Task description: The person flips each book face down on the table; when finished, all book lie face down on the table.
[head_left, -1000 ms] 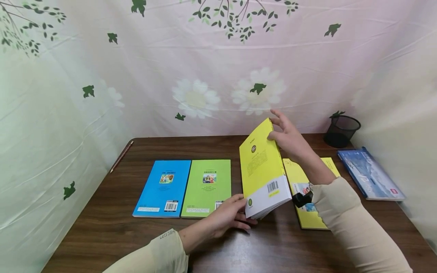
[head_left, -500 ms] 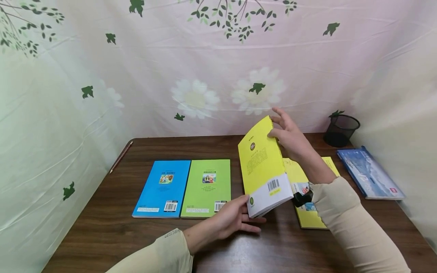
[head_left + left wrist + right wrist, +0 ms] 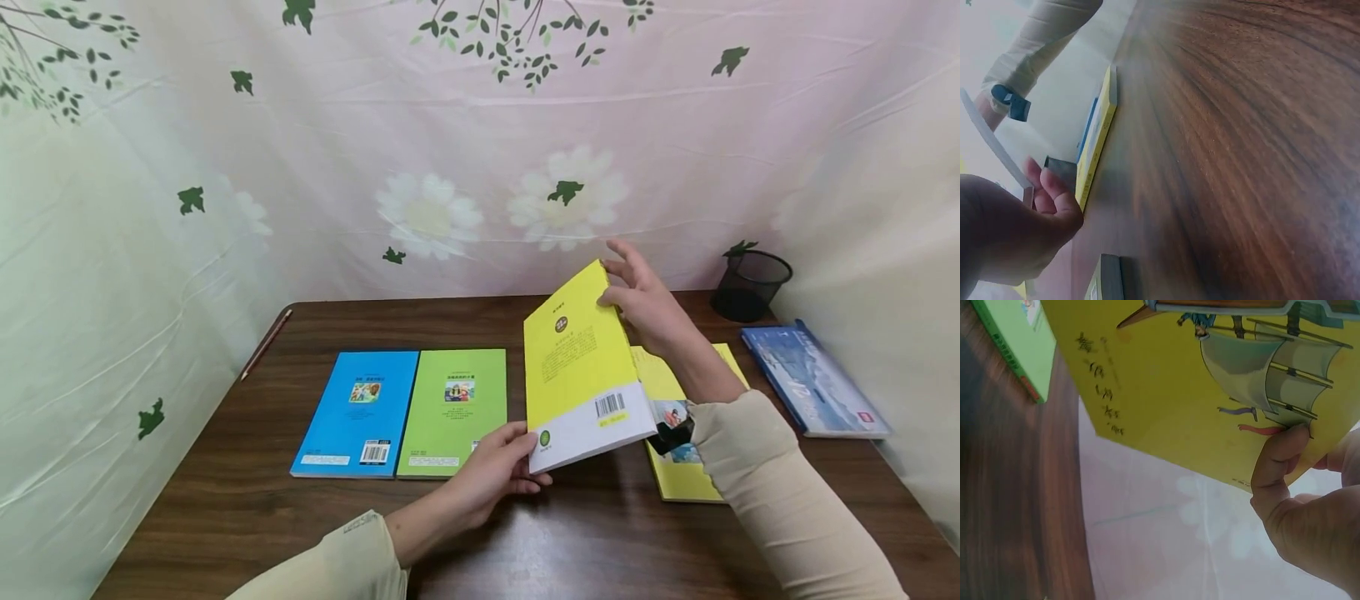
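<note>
A yellow book [image 3: 573, 358] with a white lower band and a barcode is held tilted above the table between both hands. My left hand [image 3: 491, 468] pinches its lower left corner, thumb on the back cover and fingers behind. At the upper right corner my right hand [image 3: 648, 304] grips the edge. The right wrist view shows the book's other side, a yellow cover [image 3: 1166, 387] with a sailing ship. Just left of the held book lie a green book [image 3: 457, 408] and a blue book [image 3: 360, 412], side by side. Another yellow book [image 3: 690, 483] lies partly hidden under the right forearm.
A blue-and-white book [image 3: 813, 383] lies at the right edge of the brown wooden table [image 3: 592, 542]. Behind it stands a black mesh pen holder [image 3: 750, 287]. A pencil [image 3: 266, 344] rests along the far left edge. Patterned cloth [image 3: 480, 150] hangs behind the table.
The held book has turned slightly, so its back cover faces the head camera more, and its lower right corner has shifted right. The left hand has drawn back a little to the left.
</note>
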A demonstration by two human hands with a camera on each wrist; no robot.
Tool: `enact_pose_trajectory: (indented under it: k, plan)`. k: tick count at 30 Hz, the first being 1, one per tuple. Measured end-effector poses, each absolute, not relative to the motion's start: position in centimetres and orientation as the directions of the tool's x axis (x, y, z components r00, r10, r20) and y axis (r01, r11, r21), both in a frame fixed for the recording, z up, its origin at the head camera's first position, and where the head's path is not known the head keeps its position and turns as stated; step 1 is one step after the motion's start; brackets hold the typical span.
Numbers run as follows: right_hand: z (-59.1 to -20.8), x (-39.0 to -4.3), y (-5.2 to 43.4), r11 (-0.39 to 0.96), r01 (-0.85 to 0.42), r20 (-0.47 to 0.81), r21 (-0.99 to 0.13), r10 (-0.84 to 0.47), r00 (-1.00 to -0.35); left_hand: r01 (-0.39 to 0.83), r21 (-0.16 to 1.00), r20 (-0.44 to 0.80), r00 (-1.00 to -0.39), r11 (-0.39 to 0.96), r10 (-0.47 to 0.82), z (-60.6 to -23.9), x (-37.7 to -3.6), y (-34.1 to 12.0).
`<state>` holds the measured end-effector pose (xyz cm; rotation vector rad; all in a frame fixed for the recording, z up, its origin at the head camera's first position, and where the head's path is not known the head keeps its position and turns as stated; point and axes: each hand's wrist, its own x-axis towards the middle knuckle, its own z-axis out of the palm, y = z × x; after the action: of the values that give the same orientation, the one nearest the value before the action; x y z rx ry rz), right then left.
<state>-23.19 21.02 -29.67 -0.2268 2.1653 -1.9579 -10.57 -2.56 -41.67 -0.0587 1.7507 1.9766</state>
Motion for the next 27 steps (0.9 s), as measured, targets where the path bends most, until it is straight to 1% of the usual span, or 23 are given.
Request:
enact_pose_trajectory:
  k: [8,21,27]
  plan:
    - [-31.2,-23.8,21.7,0.085,0.024,-0.047,-0.996,-0.277,-0.960,-0.343,0.939,-0.324,-0.905,-0.024,0.277,-41.5,-10.6,-3.5]
    - [-32.4,-24.2,22.4,0.131,-0.031,-0.008,-0.991,-0.293,-0.956,-0.311,0.951,-0.300,-0.920,-0.001,0.253,-41.3,-10.7,-3.7]
    - [-33.1,-24.2,22.6,0.183,-0.055,-0.001,-0.982,-0.294,-0.956,-0.299,0.954,-0.296,-0.929,0.021,0.224,-41.5,-10.6,-3.7]
